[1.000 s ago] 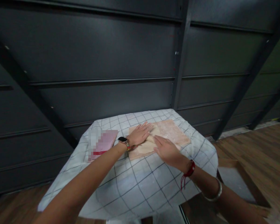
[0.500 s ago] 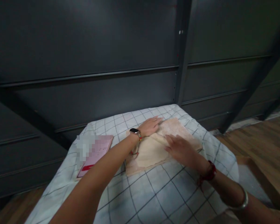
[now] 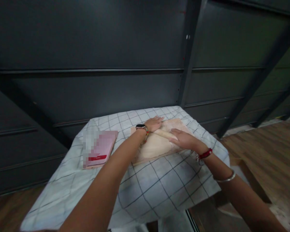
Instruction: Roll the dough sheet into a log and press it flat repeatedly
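A pale pink folded cloth [image 3: 157, 148] lies on a table covered by a white checked tablecloth [image 3: 147, 187]. My left hand [image 3: 154, 123] rests flat on the cloth's far left part, fingers stretched out; a watch is on its wrist. My right hand [image 3: 183, 139] lies palm down on the cloth's right part, fingers extended, with a red thread and a bangle on the arm. Between the two hands the cloth forms a rolled or folded ridge [image 3: 163, 133].
A pink booklet [image 3: 100, 149] lies on the tablecloth to the left of the cloth. Dark metal shelving [image 3: 135, 64] stands right behind the table. A cardboard box [image 3: 251, 183] sits on the wooden floor [image 3: 268, 145] to the right.
Both hands have slid toward the far side of the cloth, and a rolled ridge of cloth now shows between them. The camera view shifted slightly.
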Tool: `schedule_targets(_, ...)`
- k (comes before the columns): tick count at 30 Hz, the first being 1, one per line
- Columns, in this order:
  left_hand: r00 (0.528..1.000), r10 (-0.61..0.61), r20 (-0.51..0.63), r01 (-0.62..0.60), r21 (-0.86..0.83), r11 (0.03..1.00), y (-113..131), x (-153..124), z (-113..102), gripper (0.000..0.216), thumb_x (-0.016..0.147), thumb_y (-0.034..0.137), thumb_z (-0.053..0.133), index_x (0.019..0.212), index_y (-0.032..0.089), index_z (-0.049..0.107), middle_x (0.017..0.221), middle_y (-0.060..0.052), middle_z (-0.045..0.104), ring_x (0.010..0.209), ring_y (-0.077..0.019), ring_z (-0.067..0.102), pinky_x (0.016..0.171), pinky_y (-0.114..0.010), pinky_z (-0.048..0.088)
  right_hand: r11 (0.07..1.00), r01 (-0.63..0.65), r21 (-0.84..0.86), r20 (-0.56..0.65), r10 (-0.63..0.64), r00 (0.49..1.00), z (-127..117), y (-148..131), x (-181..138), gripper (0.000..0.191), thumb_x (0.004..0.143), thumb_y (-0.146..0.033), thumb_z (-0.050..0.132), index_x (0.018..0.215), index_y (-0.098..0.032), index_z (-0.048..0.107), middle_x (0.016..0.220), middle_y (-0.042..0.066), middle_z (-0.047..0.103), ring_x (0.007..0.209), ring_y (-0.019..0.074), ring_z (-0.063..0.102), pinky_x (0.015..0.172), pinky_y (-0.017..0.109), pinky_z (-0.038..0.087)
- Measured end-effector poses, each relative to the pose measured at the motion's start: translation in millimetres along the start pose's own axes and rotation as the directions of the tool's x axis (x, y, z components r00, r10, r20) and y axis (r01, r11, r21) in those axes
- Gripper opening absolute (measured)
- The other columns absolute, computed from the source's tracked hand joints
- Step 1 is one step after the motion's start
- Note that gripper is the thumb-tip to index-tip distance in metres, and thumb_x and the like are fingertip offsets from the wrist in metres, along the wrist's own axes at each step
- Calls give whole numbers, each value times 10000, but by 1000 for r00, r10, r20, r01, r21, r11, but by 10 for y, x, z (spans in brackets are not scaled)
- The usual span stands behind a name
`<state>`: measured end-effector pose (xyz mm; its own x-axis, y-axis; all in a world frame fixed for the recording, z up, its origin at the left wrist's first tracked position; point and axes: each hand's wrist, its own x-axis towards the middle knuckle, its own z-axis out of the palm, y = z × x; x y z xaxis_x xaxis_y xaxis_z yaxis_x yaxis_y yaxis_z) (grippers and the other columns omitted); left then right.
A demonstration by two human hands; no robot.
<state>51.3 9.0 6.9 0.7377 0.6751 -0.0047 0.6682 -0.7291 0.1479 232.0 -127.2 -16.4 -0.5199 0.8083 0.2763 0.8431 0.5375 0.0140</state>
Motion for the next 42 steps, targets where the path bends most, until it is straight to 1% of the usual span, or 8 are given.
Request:
schedule_targets(4, 999, 33, 7, -33, 39, 999, -20, -482, 23, 529, 953, 292, 242, 1467, 183, 297, 1542, -50, 259, 1427, -197, 191, 1153, -357, 137, 980, -185, -71, 6, 186, 982, -67, -497, -68, 402, 967, -346, 382, 1221, -75, 536, 1061, 175, 645, 893, 239, 632, 735, 331, 511)
schedule_targets(10, 999, -26, -28, 26, -9, 1000, -16, -998, 3, 523, 981, 301, 182, 1410, 72, 374, 1526, -115, 279, 1409, -198, 233, 1142, -307, 164, 969, -123, -213, 14, 129, 992, -335, -918, -28, 334, 911, -105, 414, 1215, -147, 545, 1055, 121, 624, 848, 208, 616, 634, 279, 490)
schedule_targets(14, 997, -73, -41, 72, -14, 997, -86, -983, -127, 526, 972, 306, 181, 1377, 64, 415, 1504, -120, 329, 1398, -175, 260, 1135, -272, 167, 977, -84, -194, -11, 84, 996, -428, -918, 164, 323, 917, -108, 420, 1206, -138, 562, 1063, 125, 624, 879, 226, 617, 698, 315, 504)
schedule_targets(19, 992, -129, -1, 129, 5, 992, -197, -803, -181, 495, 942, 351, 238, 1319, 156, 493, 1419, -66, 475, 1349, -163, 354, 1113, -291, 216, 994, 80, 75, -16, -79, 997, -115, -608, 430, 331, 977, -220, 369, 1230, -142, 567, 1187, 125, 624, 1107, 209, 569, 937, 349, 458)
schedule_targets(25, 995, -100, 4, 100, -4, 995, -292, -671, -110, 532, 900, 366, 308, 1381, 187, 448, 1479, -41, 393, 1395, -208, 274, 1116, -326, 212, 983, -84, 166, 14, 83, 996, 180, -318, 537, 469, 1009, -336, 230, 1270, -95, 537, 1346, 174, 535, 1294, 251, 438, 1045, 450, 371)
schedule_targets(30, 996, -62, 58, 62, 10, 998, -381, -745, -23, 587, 889, 319, 312, 1464, 202, 320, 1539, -25, 264, 1429, -201, 182, 1141, -349, 157, 1000, -1, 7, 19, 0, 1000, 108, -609, 391, 397, 1004, -271, 259, 1145, -83, 580, 1268, 212, 568, 1266, 285, 455, 1029, 471, 365)
schedule_targets(36, 998, -47, 45, 46, 24, 999, -377, -928, 38, 559, 928, 305, 223, 1468, 188, 310, 1534, -21, 284, 1417, -171, 223, 1142, -312, 172, 978, -209, -16, -37, 208, 977, 17, -1007, 268, 326, 963, -287, 362, 1121, -85, 563, 1065, 178, 629, 948, 257, 585, 860, 389, 465)
schedule_targets(42, 1000, -25, -3, 25, 71, 997, -341, -1180, 39, 569, 945, 307, 158, 1432, 95, 361, 1522, -65, 308, 1404, -155, 255, 1140, -270, 182, 975, -201, -91, -197, 180, 964, 127, -1304, 150, 413, 926, -239, 403, 1264, -22, 498, 1114, 202, 609, 987, 282, 541, 883, 418, 445)
